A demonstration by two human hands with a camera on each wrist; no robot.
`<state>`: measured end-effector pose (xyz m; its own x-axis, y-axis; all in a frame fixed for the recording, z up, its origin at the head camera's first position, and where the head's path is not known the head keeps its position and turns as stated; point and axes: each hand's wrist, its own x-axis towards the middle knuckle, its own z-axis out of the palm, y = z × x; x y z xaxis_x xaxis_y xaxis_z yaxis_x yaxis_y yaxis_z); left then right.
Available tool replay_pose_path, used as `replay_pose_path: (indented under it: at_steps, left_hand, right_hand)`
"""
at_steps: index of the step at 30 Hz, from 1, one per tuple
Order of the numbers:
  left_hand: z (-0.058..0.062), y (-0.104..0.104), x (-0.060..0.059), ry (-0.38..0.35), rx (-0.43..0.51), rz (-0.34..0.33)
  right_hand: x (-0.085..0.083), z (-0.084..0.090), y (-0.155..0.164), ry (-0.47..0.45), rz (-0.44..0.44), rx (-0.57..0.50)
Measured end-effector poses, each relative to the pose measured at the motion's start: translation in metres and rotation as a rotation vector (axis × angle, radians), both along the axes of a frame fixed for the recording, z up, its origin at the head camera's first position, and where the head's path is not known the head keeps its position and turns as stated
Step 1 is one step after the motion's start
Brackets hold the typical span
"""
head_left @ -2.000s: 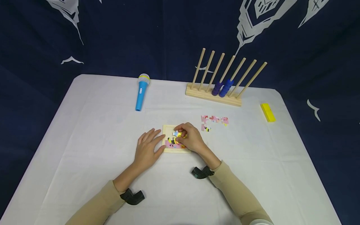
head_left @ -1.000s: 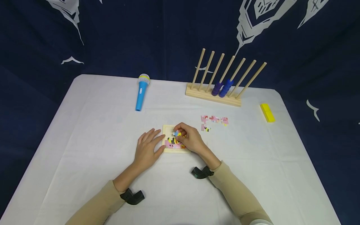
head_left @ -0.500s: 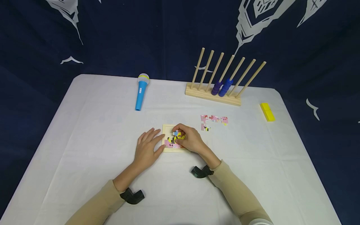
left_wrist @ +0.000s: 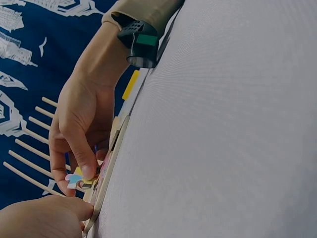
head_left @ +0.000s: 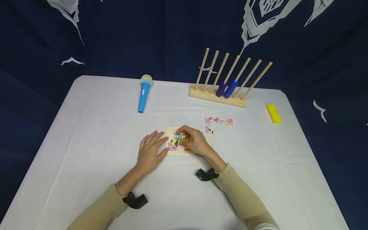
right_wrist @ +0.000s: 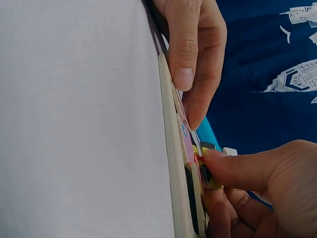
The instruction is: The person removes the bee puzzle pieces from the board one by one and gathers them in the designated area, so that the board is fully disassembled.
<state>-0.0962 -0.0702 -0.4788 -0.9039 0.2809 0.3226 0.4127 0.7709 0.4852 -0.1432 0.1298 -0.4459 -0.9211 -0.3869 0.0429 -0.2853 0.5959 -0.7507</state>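
Note:
A small wooden jigsaw frame [head_left: 179, 153] lies flat on the table, its lower part filled with pink and yellow-black puzzle pieces [head_left: 174, 147]. My right hand [head_left: 195, 140] pinches a blue and yellow jigsaw piece [head_left: 180, 136] between thumb and fingers, over the frame. In the left wrist view that piece [left_wrist: 77, 180] is tilted above the frame, its blue knob sticking out. My left hand [head_left: 150, 151] lies with fingers spread, thumb and fingertips touching the frame's left edge. The right hand hides the frame's right side.
Several loose pink puzzle pieces [head_left: 219, 121] lie behind the right hand. A wooden peg stand [head_left: 218, 98] with purple and blue rings [head_left: 231, 89] stands at the back. A blue microphone [head_left: 144, 97] lies back left, and yellow blocks [head_left: 273, 114] lie far right.
My right hand has shifted slightly over the frame, and the pinched jigsaw piece has turned and moved a little. My left hand has stayed at the frame's edge.

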Motion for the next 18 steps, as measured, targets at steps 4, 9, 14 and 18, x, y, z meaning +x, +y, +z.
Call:
replay_pose_path:
  at_steps: [4,9,14,18]
  left_hand:
    - [0.0003,-0.0004,-0.0001,0.004,0.003,-0.001]
    - [0.0011,-0.0003,-0.0006,0.007,0.006,-0.005]
    - [0.0015,-0.0004,-0.0004,0.005,0.006,-0.007]
    - [0.0013,-0.0007,0.0002,0.001,0.004,-0.004]
  right_hand:
    - [0.0000,0.0012,-0.0005,-0.009,0.007,-0.014]
    - [0.0010,0.0009,-0.0013,0.014,0.031,0.018]
    - [0.0021,0.0020,-0.0017,0.049,0.043,0.036]
    - [0.0022,0.0031,-0.0022,0.061,0.051,0.051]
